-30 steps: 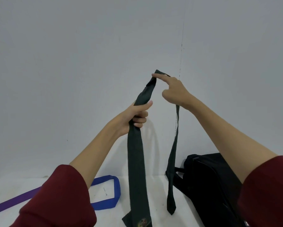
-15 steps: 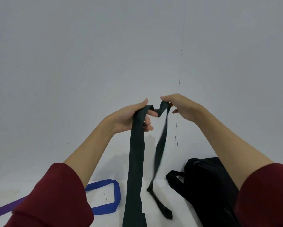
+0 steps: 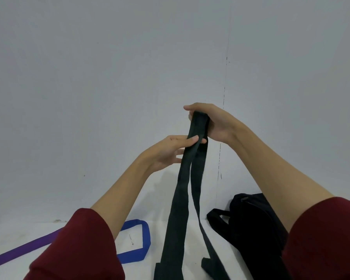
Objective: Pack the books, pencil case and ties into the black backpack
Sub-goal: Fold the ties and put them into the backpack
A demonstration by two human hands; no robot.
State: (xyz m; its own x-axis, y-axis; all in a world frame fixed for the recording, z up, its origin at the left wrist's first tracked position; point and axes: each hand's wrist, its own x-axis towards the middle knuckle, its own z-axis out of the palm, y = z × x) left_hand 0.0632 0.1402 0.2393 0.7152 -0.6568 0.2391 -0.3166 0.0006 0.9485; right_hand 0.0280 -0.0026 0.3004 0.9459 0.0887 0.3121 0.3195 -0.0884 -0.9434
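A dark green tie [image 3: 181, 199] hangs folded in two in front of me, both tails reaching down to the white surface. My right hand [image 3: 212, 124] grips the fold at the top. Just below it, my left hand [image 3: 170, 152] pinches the doubled tie between thumb and fingers. The black backpack [image 3: 255, 229] lies at the lower right, partly hidden by my right arm. A blue tie [image 3: 143, 241] lies in a loop at the lower left, with a purple tie [image 3: 22, 249] running off to the left edge.
A white surface [image 3: 12, 231] meets a plain grey wall [image 3: 109, 77] close behind. My dark red sleeves fill the bottom corners.
My right hand has come in over the left and now holds the tie's fold. The two tails have swung together and hang side by side.
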